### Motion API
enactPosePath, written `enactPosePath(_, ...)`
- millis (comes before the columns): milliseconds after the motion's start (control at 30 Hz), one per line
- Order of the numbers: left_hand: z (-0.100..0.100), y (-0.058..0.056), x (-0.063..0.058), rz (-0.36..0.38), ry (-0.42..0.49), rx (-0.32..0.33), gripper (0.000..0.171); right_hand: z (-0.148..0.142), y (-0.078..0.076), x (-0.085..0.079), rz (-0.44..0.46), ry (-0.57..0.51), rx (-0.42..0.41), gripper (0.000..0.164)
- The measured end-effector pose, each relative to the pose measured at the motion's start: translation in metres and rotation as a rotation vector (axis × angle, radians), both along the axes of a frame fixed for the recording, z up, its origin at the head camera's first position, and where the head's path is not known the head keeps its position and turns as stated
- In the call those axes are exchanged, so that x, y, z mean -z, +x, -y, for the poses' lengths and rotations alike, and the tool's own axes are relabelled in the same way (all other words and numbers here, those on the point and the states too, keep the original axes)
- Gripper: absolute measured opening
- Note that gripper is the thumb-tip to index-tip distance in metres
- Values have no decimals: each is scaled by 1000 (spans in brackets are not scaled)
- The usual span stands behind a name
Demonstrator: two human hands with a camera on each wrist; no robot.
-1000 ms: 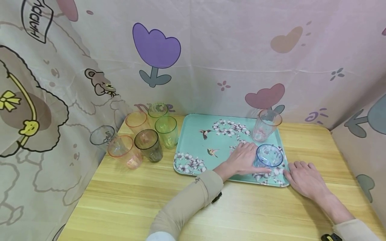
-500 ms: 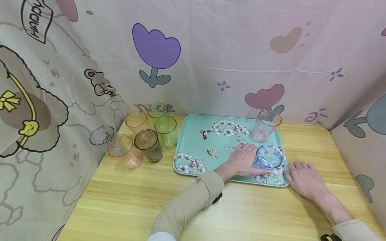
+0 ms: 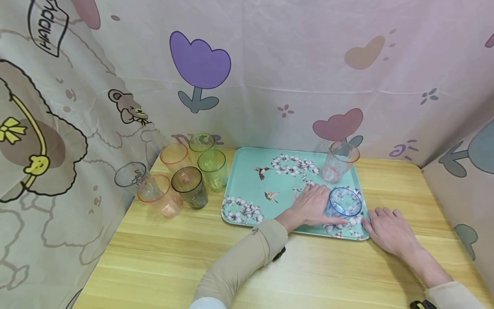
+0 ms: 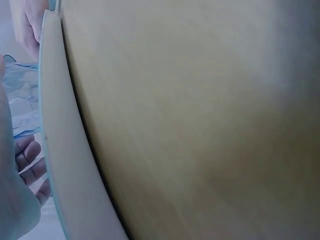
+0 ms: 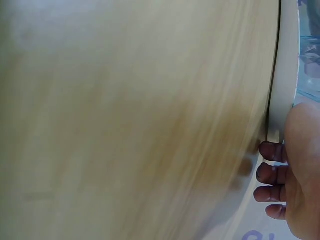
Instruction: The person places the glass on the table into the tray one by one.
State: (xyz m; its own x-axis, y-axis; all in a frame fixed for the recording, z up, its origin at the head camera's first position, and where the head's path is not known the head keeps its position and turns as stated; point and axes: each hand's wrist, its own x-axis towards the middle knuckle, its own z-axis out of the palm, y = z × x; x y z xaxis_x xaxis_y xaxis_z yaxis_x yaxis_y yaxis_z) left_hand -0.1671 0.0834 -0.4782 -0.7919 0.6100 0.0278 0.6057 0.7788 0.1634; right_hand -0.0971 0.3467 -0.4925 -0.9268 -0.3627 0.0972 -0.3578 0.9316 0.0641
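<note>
My left hand [image 3: 313,205] reaches across the mint-green tray [image 3: 247,180] and grips a blue-rimmed drinking glass [image 3: 344,202] near the tray's front right corner. The thumb lies along the near side of the glass and the fingers go behind it. In the left wrist view, the fingers [image 4: 31,159] curl close beside the blue glass [image 4: 22,95]. My right hand [image 3: 391,229] rests on the table just right of the tray, its thumb at the tray's edge and its fingers loosely bent. A pink-rimmed glass [image 3: 339,163] stands upright at the tray's back right.
Left of the tray stand several coloured glasses: a dark grey one [image 3: 190,189], a green one [image 3: 214,171], an orange one [image 3: 174,158] and a red-rimmed one [image 3: 164,197] among them. A printed cloth [image 3: 262,64] hangs behind the wooden table [image 3: 162,262].
The blue glass's rim has shifted very slightly toward the front of the tray while my left hand stays around it. My right hand and the other glasses stay where they were.
</note>
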Motion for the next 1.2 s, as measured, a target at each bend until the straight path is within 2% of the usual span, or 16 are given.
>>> enactPosePath(133,0,-1,0,2,6,1,92,1,1,1,-1,-1,3,27)
enactPosePath(367,5,-2,2,30,-4,1,112,1,1,1,-4,5,4,27)
enactPosePath(667,19,-1,-5,80,-36,1,121,0,1,2,-13,-1,3,26)
enactPosePath(867,34,2,-8,43,-69,23,122,1,2,1,-5,-10,5,27)
enactPosePath(1200,58,6,-23,-8,-63,17,123,0,0,1,-21,-11,6,29)
